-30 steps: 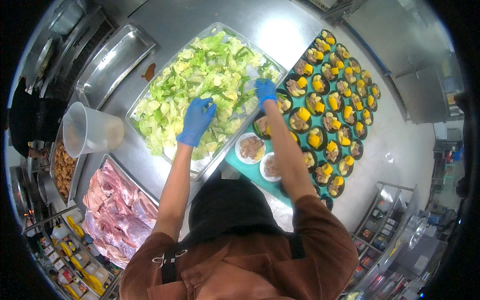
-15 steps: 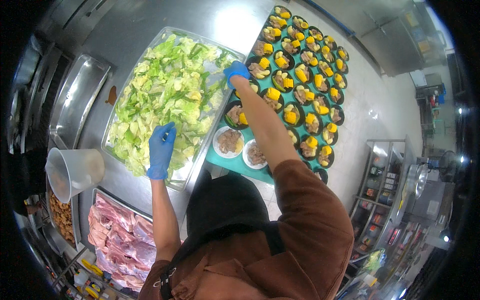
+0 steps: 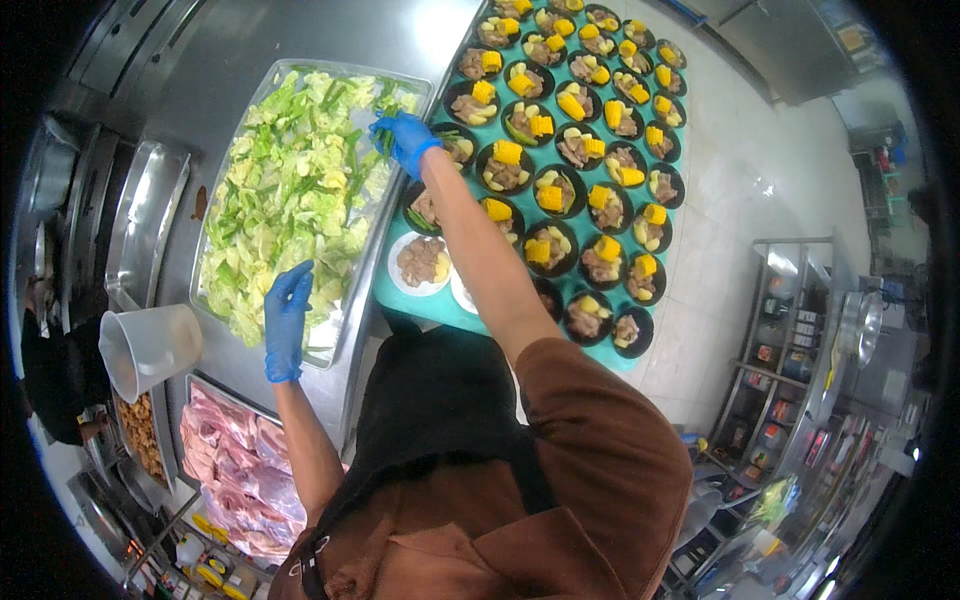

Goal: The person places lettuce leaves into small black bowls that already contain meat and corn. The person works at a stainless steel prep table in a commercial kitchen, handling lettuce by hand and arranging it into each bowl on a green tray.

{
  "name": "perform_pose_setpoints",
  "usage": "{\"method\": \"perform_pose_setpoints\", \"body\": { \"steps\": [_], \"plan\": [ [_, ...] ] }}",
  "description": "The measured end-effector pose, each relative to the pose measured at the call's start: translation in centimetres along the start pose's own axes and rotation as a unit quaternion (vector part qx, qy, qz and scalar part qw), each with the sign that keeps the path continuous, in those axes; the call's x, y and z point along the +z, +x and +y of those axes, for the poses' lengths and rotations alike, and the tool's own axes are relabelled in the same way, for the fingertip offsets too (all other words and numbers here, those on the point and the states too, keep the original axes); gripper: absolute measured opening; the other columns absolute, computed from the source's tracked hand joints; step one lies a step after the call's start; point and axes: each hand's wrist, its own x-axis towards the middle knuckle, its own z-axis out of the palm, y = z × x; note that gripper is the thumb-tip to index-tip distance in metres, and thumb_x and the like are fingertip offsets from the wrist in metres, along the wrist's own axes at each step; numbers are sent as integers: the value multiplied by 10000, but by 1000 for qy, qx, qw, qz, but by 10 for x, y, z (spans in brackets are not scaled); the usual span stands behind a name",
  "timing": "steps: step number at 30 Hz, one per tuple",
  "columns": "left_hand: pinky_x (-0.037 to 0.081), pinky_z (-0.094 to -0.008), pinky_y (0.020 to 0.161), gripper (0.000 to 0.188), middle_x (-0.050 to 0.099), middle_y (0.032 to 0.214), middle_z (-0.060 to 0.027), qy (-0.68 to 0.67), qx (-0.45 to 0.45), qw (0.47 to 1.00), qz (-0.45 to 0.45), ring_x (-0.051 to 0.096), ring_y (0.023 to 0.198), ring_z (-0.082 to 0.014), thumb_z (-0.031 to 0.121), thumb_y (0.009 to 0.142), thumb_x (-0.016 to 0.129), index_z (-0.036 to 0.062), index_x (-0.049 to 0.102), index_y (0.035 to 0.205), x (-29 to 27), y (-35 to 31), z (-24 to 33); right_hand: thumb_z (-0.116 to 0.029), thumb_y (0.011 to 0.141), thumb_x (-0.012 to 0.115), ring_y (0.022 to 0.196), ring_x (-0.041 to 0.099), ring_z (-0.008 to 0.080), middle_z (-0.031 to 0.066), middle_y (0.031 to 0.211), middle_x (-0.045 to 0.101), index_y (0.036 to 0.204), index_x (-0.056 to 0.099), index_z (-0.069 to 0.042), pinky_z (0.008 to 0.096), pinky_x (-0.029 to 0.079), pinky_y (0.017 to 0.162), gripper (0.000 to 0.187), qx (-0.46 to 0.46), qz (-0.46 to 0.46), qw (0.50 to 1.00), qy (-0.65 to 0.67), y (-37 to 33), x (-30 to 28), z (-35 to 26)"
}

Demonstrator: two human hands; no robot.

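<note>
A large metal tray (image 3: 362, 298) holds chopped pale-green cabbage (image 3: 285, 190) and cut green beans (image 3: 357, 185). My right hand (image 3: 408, 142), in a blue glove, reaches over the tray's right side. Its fingers are closed on a few green beans, partly hidden beneath them. My left hand (image 3: 286, 325), gloved in blue too, hovers by the lower part of the cabbage. Its fingers are loosely bent and slightly apart, with nothing visible in them. Right of the tray, rows of black bowls (image 3: 552, 190) carry meat pieces, potato and yellow corn. A white bowl (image 3: 421, 264) with meat stands nearest the tray's lower corner.
The bowls rest on a teal surface (image 3: 415, 300). At lower left lies a tray of raw meat (image 3: 240, 470), with a translucent plastic jug (image 3: 150, 345) above it. Browned food pieces (image 3: 143, 430) fill a pan beside the jug. A metal shelf rack (image 3: 765, 370) stands at right.
My right hand has moved from beside the bowls left onto the tray's edge, at the green beans. The whole view has shifted, showing more of the bowls. My left hand stays over the cabbage.
</note>
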Motion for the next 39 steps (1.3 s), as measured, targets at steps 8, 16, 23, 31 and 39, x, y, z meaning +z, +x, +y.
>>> {"method": "perform_pose_setpoints", "body": {
  "steps": [8, 16, 23, 31, 39],
  "plan": [
    [427, -235, 680, 335, 678, 1100, -23, -4, -78, 990, 115, 571, 854, -92, 247, 944, 571, 76, 653, 1220, -24, -60, -26, -88, 908, 582, 798, 651, 203, 104, 931, 668, 1164, 557, -78, 313, 521, 721, 258, -7, 17, 998, -52, -85, -135, -40],
    [436, -238, 661, 344, 677, 1069, -25, -15, -106, 988, 114, 571, 826, -95, 224, 939, 573, 62, 640, 1235, 0, -80, -20, -69, 887, 582, 748, 628, 175, 67, 949, 645, 1154, 561, -43, 308, 516, 622, 269, 22, 117, 935, -333, -110, -257, -56],
    [432, -239, 683, 392, 672, 1089, -50, 0, -103, 992, 79, 570, 849, -97, 267, 953, 536, 74, 601, 1287, 16, -88, -21, -118, 884, 581, 1032, 593, 422, 247, 1146, 608, 1251, 514, -37, 437, 493, 840, 382, 27, -37, 643, -765, -77, -249, -67],
    [435, -237, 685, 352, 659, 1043, -10, -49, -142, 983, 105, 539, 817, -98, 238, 945, 568, 64, 632, 1244, 20, -108, -38, -97, 897, 511, 1093, 574, 400, 252, 1182, 590, 1217, 535, -25, 446, 485, 889, 330, -94, -158, 514, -838, -57, -254, -63],
    [456, -236, 679, 345, 644, 1030, -9, -55, -137, 982, 121, 534, 803, -98, 240, 950, 579, 63, 634, 1241, 35, -115, -45, -79, 895, 512, 1087, 589, 350, 214, 1178, 593, 1285, 486, -34, 422, 479, 935, 393, -178, -227, 405, -868, -58, -265, -52]
  ]
}}
